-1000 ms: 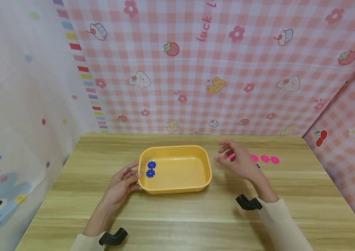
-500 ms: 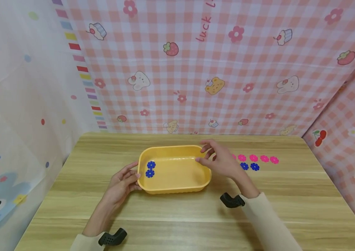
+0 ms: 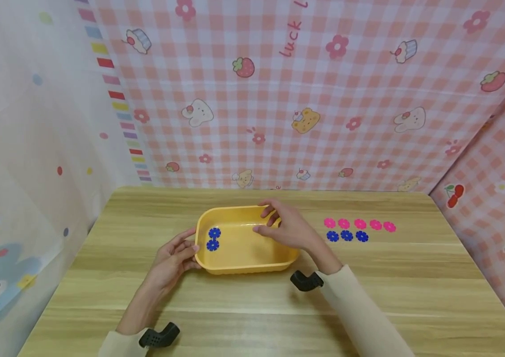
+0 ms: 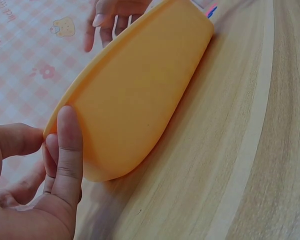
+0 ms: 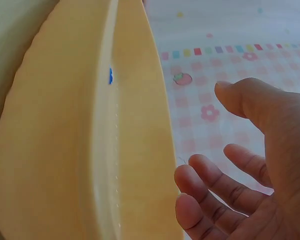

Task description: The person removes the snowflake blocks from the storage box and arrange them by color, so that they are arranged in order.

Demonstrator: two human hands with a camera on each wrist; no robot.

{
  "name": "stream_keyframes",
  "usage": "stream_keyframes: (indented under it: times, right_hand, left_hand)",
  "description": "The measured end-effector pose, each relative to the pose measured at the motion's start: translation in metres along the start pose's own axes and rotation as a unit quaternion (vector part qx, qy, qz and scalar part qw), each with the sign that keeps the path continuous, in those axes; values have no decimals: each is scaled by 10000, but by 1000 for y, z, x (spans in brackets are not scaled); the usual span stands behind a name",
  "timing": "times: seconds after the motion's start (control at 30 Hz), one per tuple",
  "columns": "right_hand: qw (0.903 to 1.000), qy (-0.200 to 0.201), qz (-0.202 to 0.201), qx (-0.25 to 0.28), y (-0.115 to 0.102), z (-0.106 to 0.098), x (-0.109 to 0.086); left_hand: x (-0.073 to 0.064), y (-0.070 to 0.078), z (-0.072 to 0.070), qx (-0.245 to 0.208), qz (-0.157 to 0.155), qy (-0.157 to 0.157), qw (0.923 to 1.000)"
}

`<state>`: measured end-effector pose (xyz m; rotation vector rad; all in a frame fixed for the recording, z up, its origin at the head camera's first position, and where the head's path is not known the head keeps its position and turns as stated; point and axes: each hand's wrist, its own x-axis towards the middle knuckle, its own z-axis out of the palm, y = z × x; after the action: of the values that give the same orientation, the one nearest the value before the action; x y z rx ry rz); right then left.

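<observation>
In the head view a yellow plastic tray [image 3: 243,250] rests on the table with two dark blue snowflake discs [image 3: 213,244] inside, at its left end. My left hand [image 3: 169,260] holds the tray's left end; the left wrist view has the thumb and fingers pinching the rim [image 4: 65,102]. Over the tray's right half hovers my right hand [image 3: 287,228], thumb apart from loosely bent fingers. Nothing shows between them in the right wrist view, where the hand [image 5: 255,165] is beside the tray wall [image 5: 140,125].
Right of the tray, a row of several pink snowflake discs [image 3: 360,224] lies on the wooden table [image 3: 243,317], with three blue discs [image 3: 347,235] in front. A checked cloth [image 3: 252,99] hangs behind the table's back edge. Black wrist mounts [image 3: 307,281] sit at both sleeves.
My right hand has moved left, from beside the pink and blue discs to over the tray, uncovering both rows. My left hand has kept its hold on the tray.
</observation>
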<state>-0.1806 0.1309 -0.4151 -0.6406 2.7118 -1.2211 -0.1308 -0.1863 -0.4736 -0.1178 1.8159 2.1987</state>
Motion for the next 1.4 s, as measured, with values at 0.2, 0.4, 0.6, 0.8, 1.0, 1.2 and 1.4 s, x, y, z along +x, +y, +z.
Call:
stream_keyframes:
  times: [0.2, 0.4, 0.6, 0.8, 1.0, 1.2, 1.4]
  right_hand:
    - [9996, -204, -46, 182, -7, 13, 8]
    - [9987, -471, -29, 179, -12, 26, 16]
    - [9977, -624, 2, 253, -13, 40, 21]
    - [9953, -867, 113, 420, -17, 59, 29]
    - [9931, -1056, 272, 425, -22, 74, 38]
    - [9915, -1201, 338, 379, -22, 88, 48]
    - [9919, -1234, 298, 75, -19, 100, 54]
  left_hand:
    - [0, 1, 0, -4, -20, -51, 10000]
    - [0, 1, 0, 46, 19, -47, 10000]
    - [3, 1, 3, 43, -7, -160, 9999]
    - [2, 2, 0, -17, -45, -103, 9999]
    - [1, 2, -2, -41, -1, -161, 9999]
    - [2, 4, -2, -72, 67, -229, 9997]
    - [2, 4, -1, -60, 58, -243, 9997]
